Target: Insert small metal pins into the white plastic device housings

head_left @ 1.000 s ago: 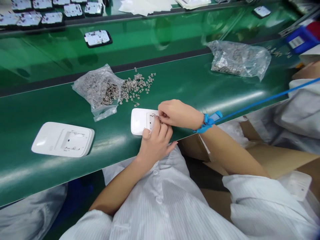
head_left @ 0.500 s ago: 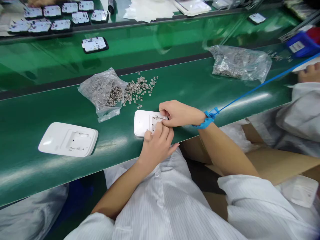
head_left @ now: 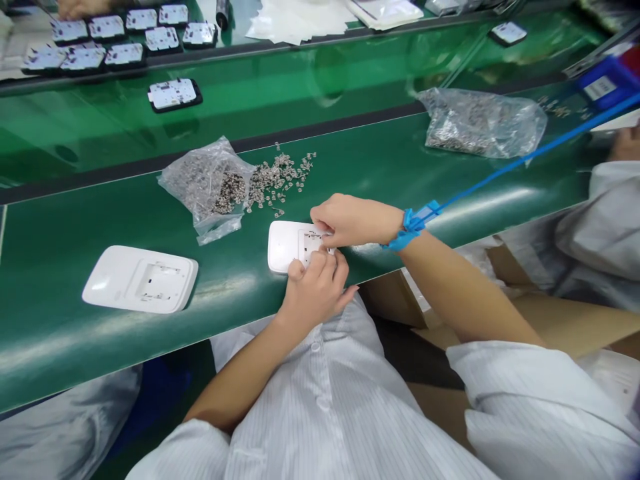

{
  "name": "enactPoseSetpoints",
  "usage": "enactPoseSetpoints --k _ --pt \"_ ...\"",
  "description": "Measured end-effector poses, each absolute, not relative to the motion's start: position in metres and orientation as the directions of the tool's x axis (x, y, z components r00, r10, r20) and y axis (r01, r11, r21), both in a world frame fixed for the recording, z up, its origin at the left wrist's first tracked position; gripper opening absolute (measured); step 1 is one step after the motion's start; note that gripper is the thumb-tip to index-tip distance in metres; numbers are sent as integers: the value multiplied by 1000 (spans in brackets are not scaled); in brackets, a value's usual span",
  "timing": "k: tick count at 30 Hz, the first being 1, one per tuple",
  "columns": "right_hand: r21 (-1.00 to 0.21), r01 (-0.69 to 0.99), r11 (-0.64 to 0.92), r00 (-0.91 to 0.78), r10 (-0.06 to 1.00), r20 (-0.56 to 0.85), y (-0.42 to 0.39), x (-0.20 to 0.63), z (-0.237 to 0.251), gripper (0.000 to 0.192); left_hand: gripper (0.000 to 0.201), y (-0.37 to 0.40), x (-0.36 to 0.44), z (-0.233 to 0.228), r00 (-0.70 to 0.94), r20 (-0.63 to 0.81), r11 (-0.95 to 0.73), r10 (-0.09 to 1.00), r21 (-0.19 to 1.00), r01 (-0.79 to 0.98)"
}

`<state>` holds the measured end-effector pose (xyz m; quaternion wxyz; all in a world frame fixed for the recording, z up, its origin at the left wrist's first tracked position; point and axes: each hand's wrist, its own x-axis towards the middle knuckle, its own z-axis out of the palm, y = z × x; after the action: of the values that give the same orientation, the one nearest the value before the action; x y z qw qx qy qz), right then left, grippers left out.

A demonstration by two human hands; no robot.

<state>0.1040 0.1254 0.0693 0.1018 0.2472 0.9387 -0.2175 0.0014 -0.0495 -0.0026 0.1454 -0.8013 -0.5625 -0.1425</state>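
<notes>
A white plastic housing (head_left: pixel 285 245) with a rectangular recess lies on the green work surface in front of me. My left hand (head_left: pixel 316 287) has its fingers curled over the near edge, holding the housing down. At the recess, the fingertips of my right hand (head_left: pixel 353 220) are pinched together; whatever they hold is too small or hidden to make out. A blue wrist strap (head_left: pixel 411 227) with a cord circles my right wrist. Beyond the housing, small shiny metal pieces (head_left: pixel 280 175) spill from a clear plastic bag (head_left: pixel 200 177).
A second white housing (head_left: pixel 117 277) lies to the left, recess up. Another bag of metal pieces (head_left: pixel 485 127) and a blue bin (head_left: pixel 603 83) are at the right. Several circuit boards in black frames (head_left: pixel 105 28) stand at the back left. A co-worker's sleeve (head_left: pixel 613 213) shows at right.
My right hand has shifted slightly left and away from me over the recess. My left hand stays in place. A framed circuit board on the far green strip has moved left.
</notes>
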Motion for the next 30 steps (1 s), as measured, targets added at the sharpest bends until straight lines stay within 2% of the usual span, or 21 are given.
enactPoseSetpoints --k 3,5,8,12,19,22,28,30 --pt "-553 440 707 -897 370 -241 127 116 68 17 51 -50 2 -4 311 392 -314 866 -58 948" --pt "-665 418 619 -896 400 -191 126 124 64 17 50 -50 3 -5 301 405 -307 864 -51 950" --pt "-704 417 575 -867 483 -119 122 130 56 17 48 -50 3 -6 296 426 -305 855 -49 951" --pt "-631 452 630 -861 493 -124 119 124 52 20 48 -49 3 -8 297 443 -299 846 -69 952" --pt "-259 537 803 -839 475 -267 116 105 63 21 49 -50 3 -8 300 422 -299 855 -70 952" --pt "-149 537 831 -821 473 -320 113 103 68 21 49 -50 2 -7 305 424 -298 853 -84 951" --pt "-198 560 804 -811 484 -329 112 103 74 25 50 -50 2 -6 300 422 -294 856 -81 952" --pt "-171 580 797 -796 510 -326 110 100 76 27 50 -50 2 -6 300 407 -299 863 -68 952"
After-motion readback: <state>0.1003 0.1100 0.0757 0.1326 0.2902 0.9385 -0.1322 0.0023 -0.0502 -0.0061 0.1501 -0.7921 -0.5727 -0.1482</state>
